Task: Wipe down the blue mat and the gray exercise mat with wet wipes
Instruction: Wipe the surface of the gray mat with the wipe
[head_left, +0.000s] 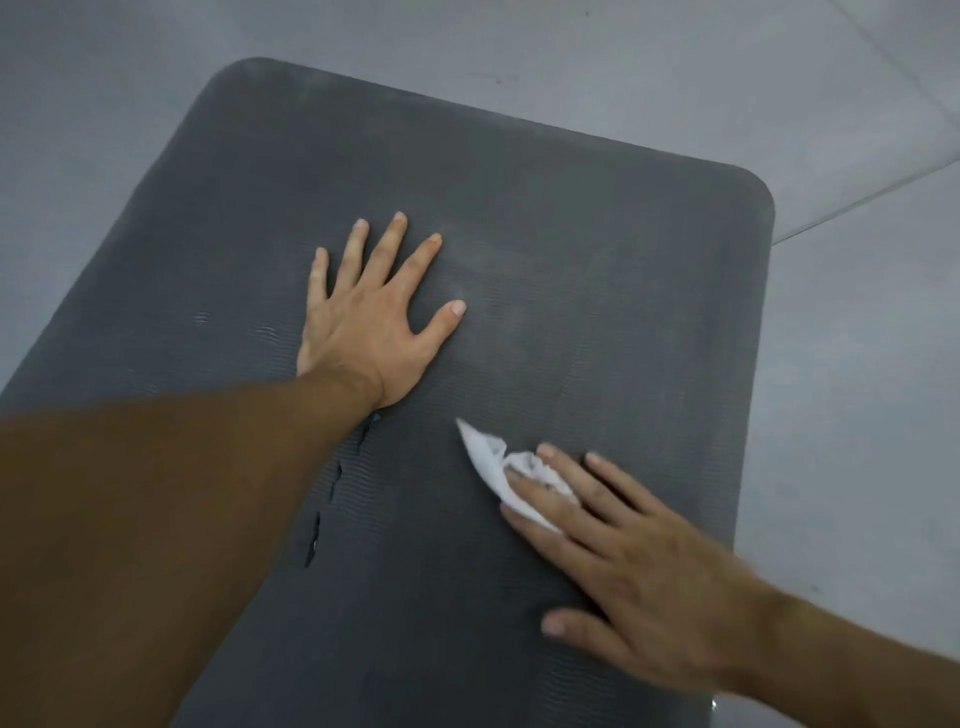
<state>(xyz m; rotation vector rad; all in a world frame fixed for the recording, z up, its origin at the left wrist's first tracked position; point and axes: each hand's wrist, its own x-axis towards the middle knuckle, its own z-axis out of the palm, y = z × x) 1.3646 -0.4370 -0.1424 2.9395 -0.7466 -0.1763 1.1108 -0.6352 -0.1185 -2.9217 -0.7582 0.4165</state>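
Your left hand (374, 317) lies flat on the gray exercise mat (571, 234), fingers spread and holding nothing. Your right hand (623, 561) (slightly blurred) presses a crumpled white wet wipe (493, 460) onto the mat with straight fingers, nearer you than the left. The mat lies on the pale tiled floor (857, 364), its far rounded corners in view.

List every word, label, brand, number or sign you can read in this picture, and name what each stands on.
There is no readable text. The gray mat shows only ribbed texture and small tears, the wet wipe under the right hand is plain white, and the floor carries no writing.
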